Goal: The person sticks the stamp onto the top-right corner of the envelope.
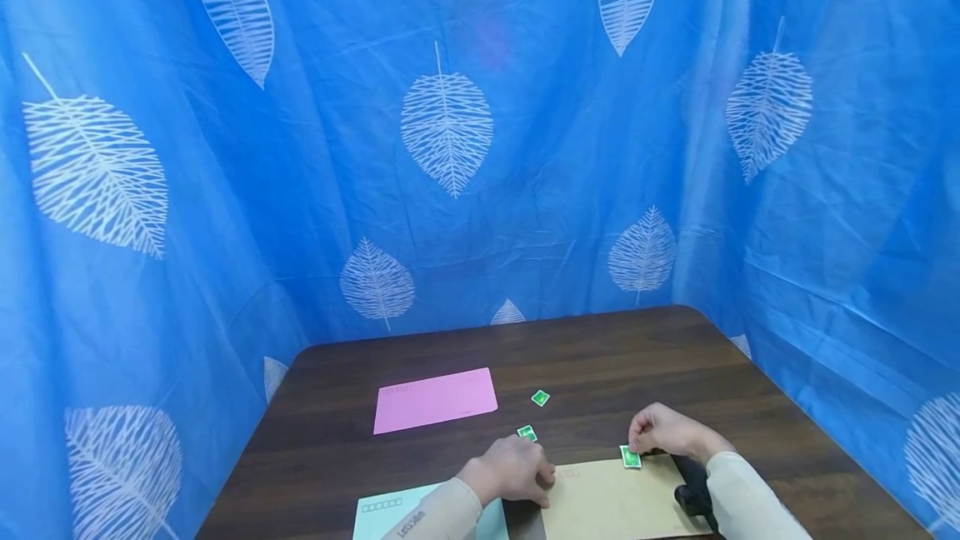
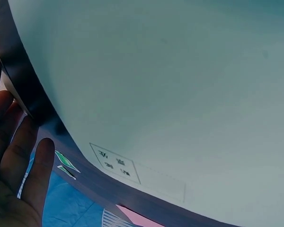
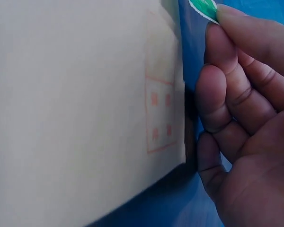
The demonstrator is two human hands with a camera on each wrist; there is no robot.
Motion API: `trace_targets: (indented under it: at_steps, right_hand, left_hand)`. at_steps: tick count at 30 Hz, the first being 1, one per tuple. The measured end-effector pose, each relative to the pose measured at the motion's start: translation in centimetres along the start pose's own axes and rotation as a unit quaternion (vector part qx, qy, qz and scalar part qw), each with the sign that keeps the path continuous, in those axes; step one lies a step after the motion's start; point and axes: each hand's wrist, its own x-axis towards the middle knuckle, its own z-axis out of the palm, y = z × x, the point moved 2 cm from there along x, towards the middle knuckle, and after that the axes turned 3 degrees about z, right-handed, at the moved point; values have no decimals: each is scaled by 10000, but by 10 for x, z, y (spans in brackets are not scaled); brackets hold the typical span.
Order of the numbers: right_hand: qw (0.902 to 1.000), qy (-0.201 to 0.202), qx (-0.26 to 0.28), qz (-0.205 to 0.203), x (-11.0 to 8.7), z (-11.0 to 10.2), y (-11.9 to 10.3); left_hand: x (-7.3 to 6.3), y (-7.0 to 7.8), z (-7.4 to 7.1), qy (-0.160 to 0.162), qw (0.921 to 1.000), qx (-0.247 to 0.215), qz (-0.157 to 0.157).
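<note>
My right hand (image 1: 670, 430) pinches a small green postage stamp (image 1: 631, 459) between thumb and index finger, above the upper right part of a tan envelope (image 1: 611, 502). In the right wrist view the stamp (image 3: 204, 6) shows at the fingertips, beside the envelope's red printed box. My left hand (image 1: 512, 470) rests at the tan envelope's left edge with its fingers loosely extended. Under the left forearm lies a pale green envelope (image 1: 382, 515), which fills most of the left wrist view. One loose green stamp (image 1: 527, 432) lies just beyond the left hand.
A pink envelope (image 1: 435, 401) lies farther back on the left of the dark wooden table (image 1: 585, 348). Another green stamp (image 1: 540, 397) lies to its right. A blue curtain (image 1: 525, 123) with white leaf prints hangs around the table's back and sides.
</note>
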Motion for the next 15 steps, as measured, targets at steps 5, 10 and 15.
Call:
trace_targets:
  at_steps: [5, 10, 15]
  right_hand:
    - [9998, 13, 21, 195, -4, -3, 4]
    - [9999, 16, 4, 143, -7, -5, 6]
    - [9999, 12, -3, 102, -10, -8, 6]
  left_hand:
    - [0, 0, 1, 51, 10000, 84, -14]
    - [-2, -1, 1, 170, 9998, 139, 2]
    - [-2, -1, 1, 189, 9997, 151, -15]
